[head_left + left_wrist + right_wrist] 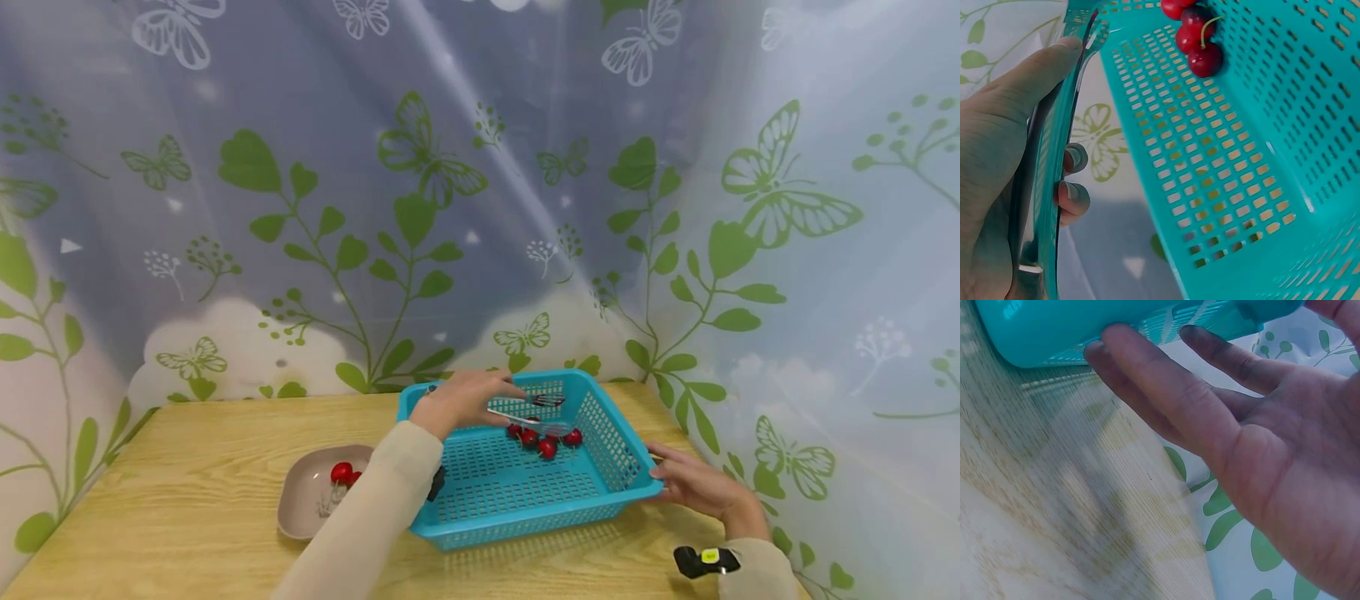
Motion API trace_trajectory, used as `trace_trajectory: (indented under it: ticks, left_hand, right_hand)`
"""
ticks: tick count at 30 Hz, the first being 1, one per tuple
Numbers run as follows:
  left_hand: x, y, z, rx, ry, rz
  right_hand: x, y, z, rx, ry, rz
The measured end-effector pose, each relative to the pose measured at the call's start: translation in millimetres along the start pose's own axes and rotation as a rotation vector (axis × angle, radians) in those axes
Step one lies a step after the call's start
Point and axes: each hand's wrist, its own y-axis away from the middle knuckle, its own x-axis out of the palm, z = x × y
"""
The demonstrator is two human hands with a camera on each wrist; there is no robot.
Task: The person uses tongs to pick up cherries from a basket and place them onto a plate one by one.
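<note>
My left hand (pixel 468 398) holds a pair of metal tongs (pixel 528 418) between thumb and fingers, over the blue perforated basket (pixel 517 521). The tongs' spread ends overlap a cluster of red cherries (pixel 547 448) in the basket's back right part. From the left wrist view, the handle (pixel 1030 206) lies along the palm, and cherries (pixel 1205 59) with a green stem show on the basket floor. My right hand (pixel 693 483) touches the basket's right front corner; in the right wrist view its fingers (pixel 1166 387) are nearly straight, tips against the basket's outer side.
A pinkish-brown dish (pixel 294 500) with a few cherries (pixel 341 473) stands left of the basket, partly hidden by my left sleeve. The wooden table (pixel 202 492) meets a printed curtain (pixel 315 208) behind and on the right.
</note>
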Motion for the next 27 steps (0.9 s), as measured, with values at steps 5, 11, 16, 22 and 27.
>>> trace_trajectory:
  ticks: [5,11,16,22,27]
  left_hand:
    - [9.4,-1.8,1.7,-0.055,0.013,0.046]
    - [19.3,-5.4,2.6,-0.061,-0.041,0.065]
    - [26.5,-7.2,2.1,-0.071,-0.030,0.066]
    - [38.1,-9.3,0.8,-0.079,-0.048,0.086]
    - [44.0,-9.6,-1.6,-0.077,-0.051,0.095]
  right_hand:
    - [0.7,-0.4,0.3,0.001,0.005,-0.013]
    - [0.3,0.0,0.5,0.001,0.014,-0.018]
    - [-0.1,-0.1,0.5,0.000,0.018,-0.022]
    - [-1.2,-0.3,-0.4,0.006,0.007,-0.004]
    - [-1.8,-0.2,-0.8,0.002,0.005,0.002]
